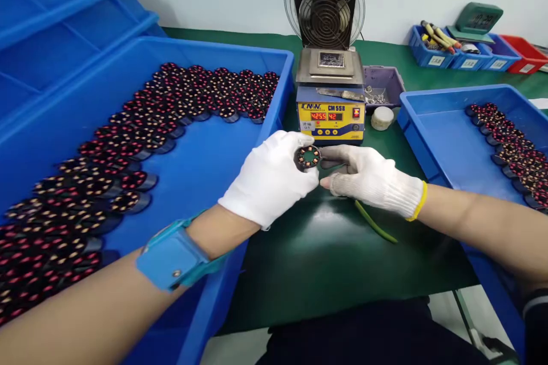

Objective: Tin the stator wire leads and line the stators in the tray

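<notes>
My left hand (278,174), in a white glove with a blue strap at the wrist, is closed around a small motor stator (307,157). The stator is a black ring with copper-coloured windings and an open centre, its face turned towards me. Close against its right side is my right hand (368,177), in a knitted glove with greyed fingertips and a bare thumb tip. Those fingers are bent together; whatever is between them is too small to make out. Just beyond both hands stands a yellow and blue solder pot (331,117) with a lit red display.
A large blue tray (214,148) on the left holds many stators, and another blue tray (445,148) on the right holds more. A purple bin (391,82), a round white tub (382,118) and a fan (325,14) stand behind. A green strip (377,223) lies on the table.
</notes>
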Demonstrator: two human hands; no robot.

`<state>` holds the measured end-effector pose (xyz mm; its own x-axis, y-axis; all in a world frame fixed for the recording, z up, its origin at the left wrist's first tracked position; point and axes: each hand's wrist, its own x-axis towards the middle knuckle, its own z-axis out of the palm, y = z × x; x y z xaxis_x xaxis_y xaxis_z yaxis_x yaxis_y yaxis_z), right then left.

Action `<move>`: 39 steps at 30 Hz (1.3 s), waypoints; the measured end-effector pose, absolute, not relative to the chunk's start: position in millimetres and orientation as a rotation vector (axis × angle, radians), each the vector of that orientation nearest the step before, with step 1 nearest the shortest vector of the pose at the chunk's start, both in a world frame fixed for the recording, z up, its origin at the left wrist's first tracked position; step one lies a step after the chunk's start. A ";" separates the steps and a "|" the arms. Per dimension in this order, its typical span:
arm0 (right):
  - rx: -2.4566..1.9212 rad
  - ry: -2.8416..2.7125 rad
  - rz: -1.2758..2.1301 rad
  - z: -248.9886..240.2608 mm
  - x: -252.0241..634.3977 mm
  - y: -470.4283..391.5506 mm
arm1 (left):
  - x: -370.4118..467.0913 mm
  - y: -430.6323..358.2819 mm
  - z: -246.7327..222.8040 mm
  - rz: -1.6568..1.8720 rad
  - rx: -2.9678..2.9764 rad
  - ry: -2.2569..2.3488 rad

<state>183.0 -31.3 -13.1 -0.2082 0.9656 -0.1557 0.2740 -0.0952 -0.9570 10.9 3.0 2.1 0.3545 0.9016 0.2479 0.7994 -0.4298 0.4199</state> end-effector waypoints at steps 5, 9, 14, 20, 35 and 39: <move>-1.421 -1.296 1.314 -6.3 183.4 -29.6 | 10.7 1.6 -4.2 0.804 2.535 1.361; -1.277 -1.228 1.430 -4.9 172.5 -24.6 | 8.9 -2.1 -11.2 0.885 2.608 1.139; -1.273 -1.316 1.212 -10.0 171.8 -26.4 | 8.4 -7.4 -4.1 0.692 2.568 1.342; -1.385 -1.327 1.123 -7.3 172.1 -31.1 | -12.3 4.7 30.0 0.481 1.886 1.191; -1.294 -1.344 1.091 -6.3 177.2 -29.7 | -4.1 0.0 20.9 0.875 1.399 1.091; -1.320 -1.331 1.088 -5.9 177.4 -30.1 | -8.5 6.3 17.6 1.124 1.329 1.120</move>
